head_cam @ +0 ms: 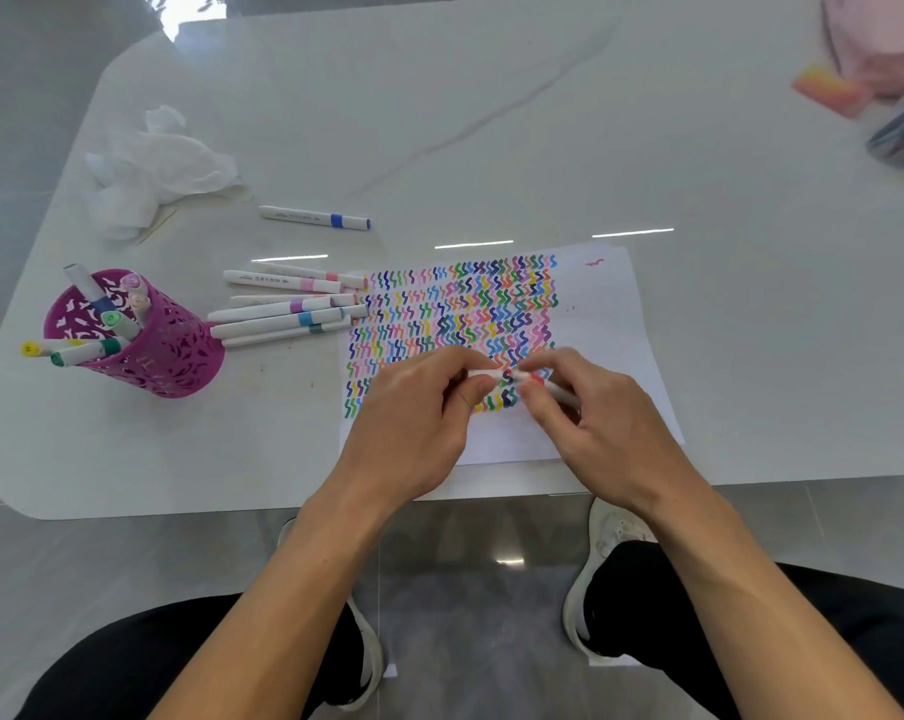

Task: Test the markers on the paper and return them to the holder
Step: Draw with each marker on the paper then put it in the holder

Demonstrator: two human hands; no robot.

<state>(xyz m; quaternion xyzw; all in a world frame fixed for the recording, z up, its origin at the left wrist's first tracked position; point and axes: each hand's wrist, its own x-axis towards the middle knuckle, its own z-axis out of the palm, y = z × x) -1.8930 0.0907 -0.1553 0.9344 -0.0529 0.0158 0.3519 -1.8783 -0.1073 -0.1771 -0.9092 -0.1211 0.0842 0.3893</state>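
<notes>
Left hand (pixel 413 407) and right hand (pixel 605 413) pinch one marker (pixel 491 375) above paper (pixel 611 314) on white table (pixel 491 122).

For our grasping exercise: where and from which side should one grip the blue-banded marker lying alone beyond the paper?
I'd pinch the blue-banded marker mid-barrel from above, fingers on its two long sides: it lies flat on the table with nothing touching it.

1. The left hand (pixel 413 418) and right hand (pixel 595 423) pinch a red-banded marker (pixel 512 377) over the scribbled paper (pixel 605 324) at the worktop's (pixel 491 122) near edge.
2. The pink holder (pixel 143 335) stands near the left edge.
3. Loose markers (pixel 283 314) lie between holder and paper.
</notes>
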